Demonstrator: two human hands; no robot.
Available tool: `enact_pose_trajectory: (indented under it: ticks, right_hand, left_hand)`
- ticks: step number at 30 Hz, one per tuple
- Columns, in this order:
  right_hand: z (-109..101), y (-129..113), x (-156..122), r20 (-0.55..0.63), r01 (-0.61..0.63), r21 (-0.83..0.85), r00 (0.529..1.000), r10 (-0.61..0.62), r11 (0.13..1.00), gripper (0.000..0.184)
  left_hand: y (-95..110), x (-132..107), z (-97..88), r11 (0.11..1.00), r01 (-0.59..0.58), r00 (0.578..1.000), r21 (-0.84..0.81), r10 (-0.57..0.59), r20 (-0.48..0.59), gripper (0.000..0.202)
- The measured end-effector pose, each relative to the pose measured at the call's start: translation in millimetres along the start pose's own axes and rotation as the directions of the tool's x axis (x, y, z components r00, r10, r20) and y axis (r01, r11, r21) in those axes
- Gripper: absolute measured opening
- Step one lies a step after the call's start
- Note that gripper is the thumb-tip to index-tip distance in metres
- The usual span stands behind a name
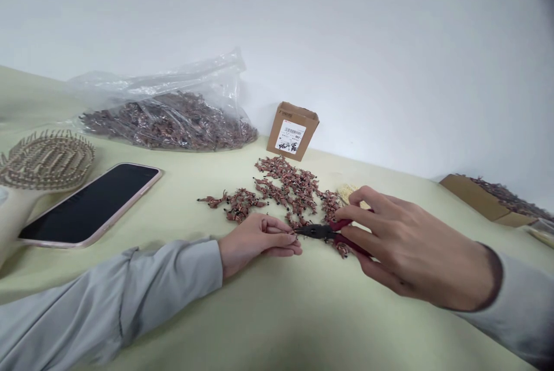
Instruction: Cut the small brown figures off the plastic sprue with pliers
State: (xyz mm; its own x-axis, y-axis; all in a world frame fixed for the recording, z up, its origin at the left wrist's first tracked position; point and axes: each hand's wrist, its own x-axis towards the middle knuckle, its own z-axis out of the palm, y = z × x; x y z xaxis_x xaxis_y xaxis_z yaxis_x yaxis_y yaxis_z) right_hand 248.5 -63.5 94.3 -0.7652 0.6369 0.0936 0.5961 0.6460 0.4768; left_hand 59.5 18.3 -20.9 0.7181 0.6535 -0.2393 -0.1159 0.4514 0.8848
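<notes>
My right hand (402, 244) grips a pair of red-handled pliers (329, 231), jaws pointing left. My left hand (259, 239) rests on the pale green table (277, 313), fingers pinched together at the plier tips; what they pinch is too small to make out. Just behind both hands lies a pile of several small brown figurines (289, 186), with a smaller cluster (238, 203) to its left.
A clear plastic bag full of the same brown pieces (173, 120) lies at the back left. A small cardboard box with a label (292, 131) stands against the wall. A phone (93, 203) and a hairbrush (43, 160) lie at left. An open cardboard box (489, 201) sits at right.
</notes>
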Motion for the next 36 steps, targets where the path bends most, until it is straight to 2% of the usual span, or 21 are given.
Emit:
enact_pose_trajectory:
  ticks: [3, 7, 36]
  right_hand:
    - [-0.1, 0.5, 0.1, 0.060, 0.007, 0.023, 0.998, -0.008, 1.000, 0.014]
    - [-0.6, 0.7, 0.4, 0.082, -0.001, 0.022, 0.997, 0.000, 1.000, 0.014]
    - [-0.6, 0.2, 0.3, 0.149, -0.061, 0.086, 0.988, 0.047, 0.994, 0.015]
  left_hand:
    - [-0.9, 0.8, -0.6, 1.000, -0.006, 1.000, 0.000, 0.006, 0.003, 0.020]
    - [-1.6, 1.1, -0.8, 1.000, -0.011, 1.000, 0.006, 0.011, 0.004, 0.018]
    - [-2.5, -0.5, -0.5, 1.000, -0.027, 1.000, 0.010, 0.027, 0.001, 0.017]
